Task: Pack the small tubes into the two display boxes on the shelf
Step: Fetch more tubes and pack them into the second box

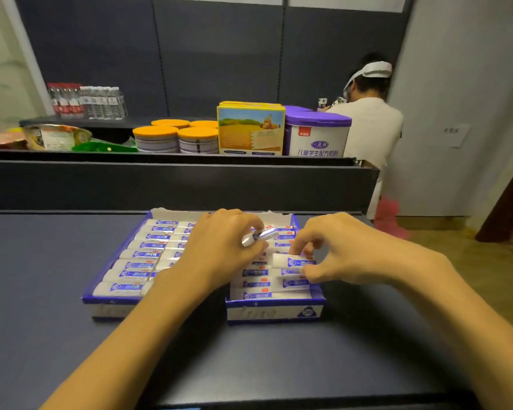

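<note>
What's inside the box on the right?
The right display box holds rows of small white-and-blue tubes lying flat. The right hand pinches one tube over it. Both hands cover the middle rows.

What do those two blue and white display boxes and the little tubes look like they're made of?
Display boxes: probably thin printed cardboard, with a ragged torn back edge and matte walls. Tubes: likely plastic with glossy printed labels; the one the left hand holds glints.
</note>
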Motion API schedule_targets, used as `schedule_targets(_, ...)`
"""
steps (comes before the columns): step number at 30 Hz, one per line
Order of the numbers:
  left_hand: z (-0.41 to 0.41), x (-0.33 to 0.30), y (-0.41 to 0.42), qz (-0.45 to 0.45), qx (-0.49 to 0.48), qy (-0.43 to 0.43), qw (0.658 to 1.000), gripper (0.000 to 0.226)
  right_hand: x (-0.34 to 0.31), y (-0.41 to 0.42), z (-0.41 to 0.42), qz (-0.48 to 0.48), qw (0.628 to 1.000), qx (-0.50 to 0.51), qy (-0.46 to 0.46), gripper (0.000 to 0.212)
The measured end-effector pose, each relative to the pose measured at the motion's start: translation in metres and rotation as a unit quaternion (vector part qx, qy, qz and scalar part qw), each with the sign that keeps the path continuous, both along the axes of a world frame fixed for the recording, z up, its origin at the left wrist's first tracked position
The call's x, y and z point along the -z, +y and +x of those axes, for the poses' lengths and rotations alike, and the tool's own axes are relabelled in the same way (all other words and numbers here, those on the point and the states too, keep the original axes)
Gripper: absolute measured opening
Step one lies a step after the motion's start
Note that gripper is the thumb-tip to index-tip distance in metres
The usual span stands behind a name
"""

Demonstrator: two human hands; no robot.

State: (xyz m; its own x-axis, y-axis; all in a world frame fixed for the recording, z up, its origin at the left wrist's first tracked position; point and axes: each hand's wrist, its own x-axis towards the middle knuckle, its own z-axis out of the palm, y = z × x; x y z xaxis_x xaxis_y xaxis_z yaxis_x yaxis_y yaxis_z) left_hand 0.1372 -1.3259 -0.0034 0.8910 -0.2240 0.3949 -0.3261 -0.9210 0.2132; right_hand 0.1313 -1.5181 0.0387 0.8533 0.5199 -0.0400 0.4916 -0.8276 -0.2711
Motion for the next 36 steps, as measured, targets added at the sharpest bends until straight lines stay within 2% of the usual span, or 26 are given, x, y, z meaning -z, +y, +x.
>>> schedule_targets(4, -0.002, 0.005, -0.003, -0.001, -0.025, -0.008, 1.000, 0.026, 0.000, -0.003, -0.003, -0.007, 0.999, -0.037, 0.016, 0.027)
schedule_targets(11, -0.002, 0.008, -0.005, 0.018, -0.023, -0.007, 1.000, 0.030, 0.003, 0.000, -0.007, -0.031, 0.999, -0.037, 0.012, 0.023)
schedule_targets(20, 0.001, 0.011, -0.004, 0.012, -0.012, -0.006, 1.000, 0.034, 0.004, 0.012, -0.008, -0.095, 0.993, -0.048, -0.041, 0.018)
schedule_targets(36, 0.000, 0.012, -0.006, 0.032, 0.001, -0.008, 0.999, 0.036, 0.007, 0.015, -0.011, -0.103, 0.991, -0.035, -0.080, 0.015)
